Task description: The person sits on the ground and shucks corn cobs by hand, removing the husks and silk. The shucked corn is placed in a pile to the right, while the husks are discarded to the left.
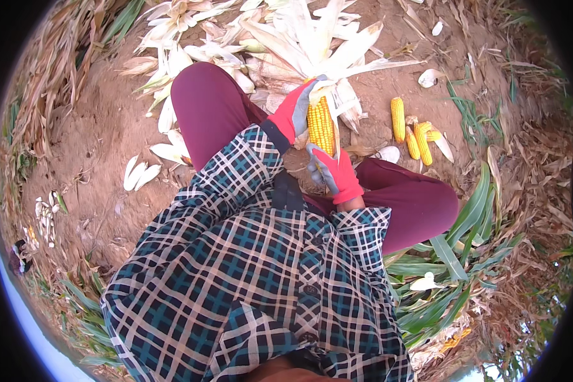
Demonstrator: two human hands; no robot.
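My hands wear red gloves with grey palms. Between them is a yellow ear of corn [320,126], its kernels bare along the middle and pale husk [332,93] peeled around its upper end. My left hand [293,112] grips the husk and the top of the ear from the left side. Around the lower end of the ear is my right hand [333,174], its fingers curled. A heap of pale corn husks [310,43] spreads on the soil just beyond the ear.
Several husked ears of corn [397,119] lie on the soil at the right. Unhusked ears [141,175] are on the ground at the left. Green corn leaves [425,272] lie beside my right knee, and dry stalks [52,81] border the far left.
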